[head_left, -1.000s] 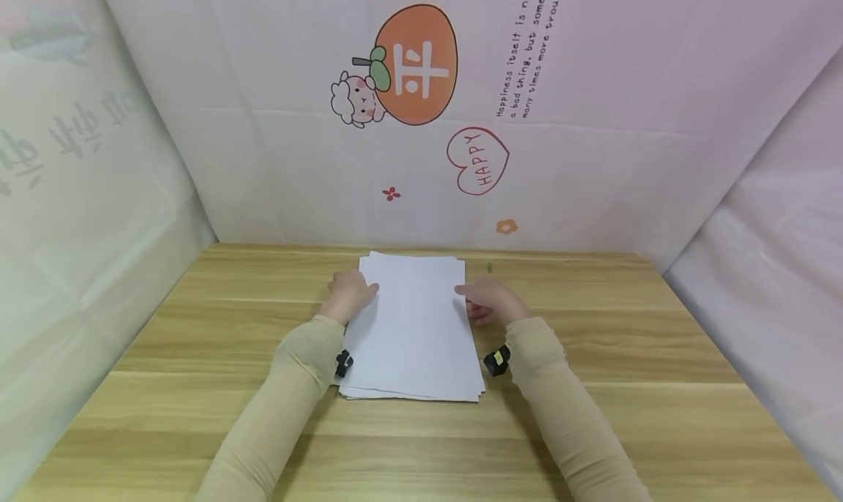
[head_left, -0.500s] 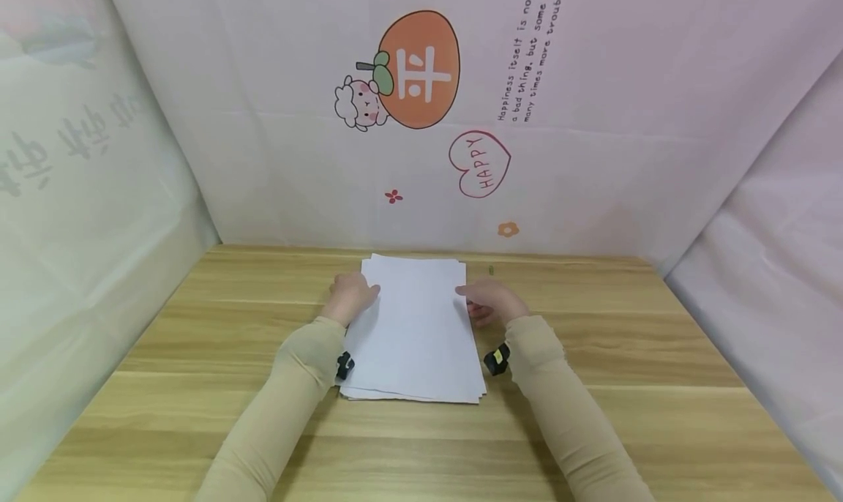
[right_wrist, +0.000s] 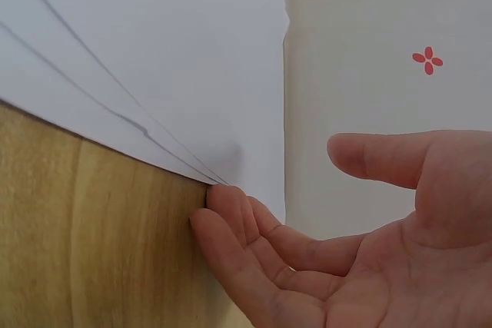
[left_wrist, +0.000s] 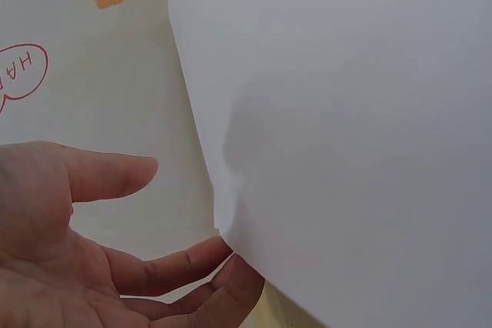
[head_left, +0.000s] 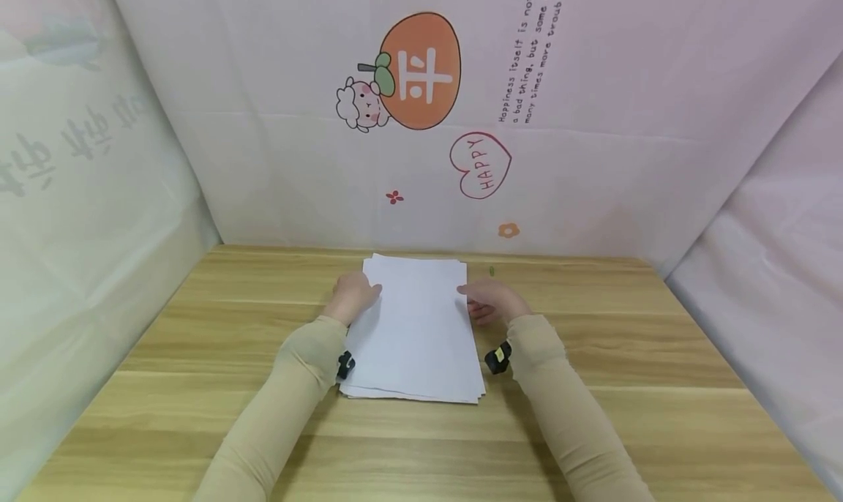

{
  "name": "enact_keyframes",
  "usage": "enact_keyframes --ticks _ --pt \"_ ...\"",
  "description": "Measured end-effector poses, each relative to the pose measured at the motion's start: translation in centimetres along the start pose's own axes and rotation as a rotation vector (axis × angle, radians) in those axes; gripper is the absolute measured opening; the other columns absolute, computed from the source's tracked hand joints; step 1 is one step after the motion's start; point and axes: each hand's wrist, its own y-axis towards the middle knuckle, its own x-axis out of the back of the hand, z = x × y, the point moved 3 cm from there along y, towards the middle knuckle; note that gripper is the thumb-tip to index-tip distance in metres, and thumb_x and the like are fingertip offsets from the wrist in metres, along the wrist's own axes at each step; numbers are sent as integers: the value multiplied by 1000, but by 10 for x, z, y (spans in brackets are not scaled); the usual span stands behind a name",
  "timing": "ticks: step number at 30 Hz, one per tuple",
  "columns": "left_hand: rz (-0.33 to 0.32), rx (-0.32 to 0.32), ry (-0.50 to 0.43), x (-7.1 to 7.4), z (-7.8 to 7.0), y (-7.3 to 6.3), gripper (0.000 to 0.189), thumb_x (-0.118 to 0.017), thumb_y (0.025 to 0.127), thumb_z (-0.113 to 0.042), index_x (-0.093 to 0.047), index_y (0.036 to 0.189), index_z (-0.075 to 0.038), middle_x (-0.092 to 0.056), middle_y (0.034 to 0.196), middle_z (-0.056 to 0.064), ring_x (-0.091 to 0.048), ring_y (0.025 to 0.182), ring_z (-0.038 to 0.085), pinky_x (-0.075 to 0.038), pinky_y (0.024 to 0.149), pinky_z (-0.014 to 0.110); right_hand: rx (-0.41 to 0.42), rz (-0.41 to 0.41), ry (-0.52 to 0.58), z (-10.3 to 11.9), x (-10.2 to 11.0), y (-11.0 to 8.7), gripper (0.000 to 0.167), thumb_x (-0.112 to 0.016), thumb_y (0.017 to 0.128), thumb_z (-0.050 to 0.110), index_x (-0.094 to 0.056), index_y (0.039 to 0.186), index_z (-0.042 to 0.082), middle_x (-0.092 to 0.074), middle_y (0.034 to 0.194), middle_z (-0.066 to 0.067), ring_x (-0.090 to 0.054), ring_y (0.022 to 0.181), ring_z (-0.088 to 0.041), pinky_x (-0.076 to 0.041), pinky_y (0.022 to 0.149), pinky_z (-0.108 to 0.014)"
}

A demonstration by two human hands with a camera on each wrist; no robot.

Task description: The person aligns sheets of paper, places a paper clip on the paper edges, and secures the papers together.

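A loose stack of white paper sheets [head_left: 418, 326] lies on the wooden table, its edges slightly uneven. At the stack's left side, my left hand [head_left: 353, 296] touches the edge with its fingertips. The left wrist view shows that thumb [left_wrist: 115, 174] apart from the paper, with the fingers [left_wrist: 173, 270] against the border. Opposite it, my right hand [head_left: 490, 299] meets the right edge. Its fingers [right_wrist: 231, 224] touch the sheets' border in the right wrist view, while the thumb [right_wrist: 377, 155] stands away from them. Neither hand pinches the paper.
The wooden table [head_left: 632, 385] extends around the stack. A tiny green item [head_left: 491, 271] lies behind the right hand. A printed white cloth [head_left: 296, 180] hangs at the back, and more cloth flanks both sides. A small black device [head_left: 498, 358] sits at the right wrist.
The head view has shifted slightly. Both hands stay at the paper stack's side edges, and the stack shows no clear movement.
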Motion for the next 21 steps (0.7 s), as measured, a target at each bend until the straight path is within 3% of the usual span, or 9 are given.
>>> enact_keyframes --ticks 5,13,21 --pt "10 18 -80 -1 3 0 48 -48 97 -29 -57 115 14 -62 113 26 -56 88 28 -51 83 42 -19 7 42 -2 0 2 47 -50 96 35 -52 117 -7 -58 100 -16 -61 87 -23 -56 79 -35" --pt "17 22 -163 -4 15 5 55 -48 96 -30 -48 127 14 -52 129 30 -53 116 40 -44 99 47 -25 71 119 -3 -1 -2 53 -47 97 34 -48 126 -10 -57 118 -24 -60 100 -28 -54 85 -39" --pt "13 3 -182 -2 16 8 55 -48 95 -32 -49 126 14 -54 128 29 -54 114 38 -44 98 47 -24 79 168 -1 4 -3 55 -48 97 33 -45 128 -12 -54 123 -27 -59 103 -30 -54 87 -40"
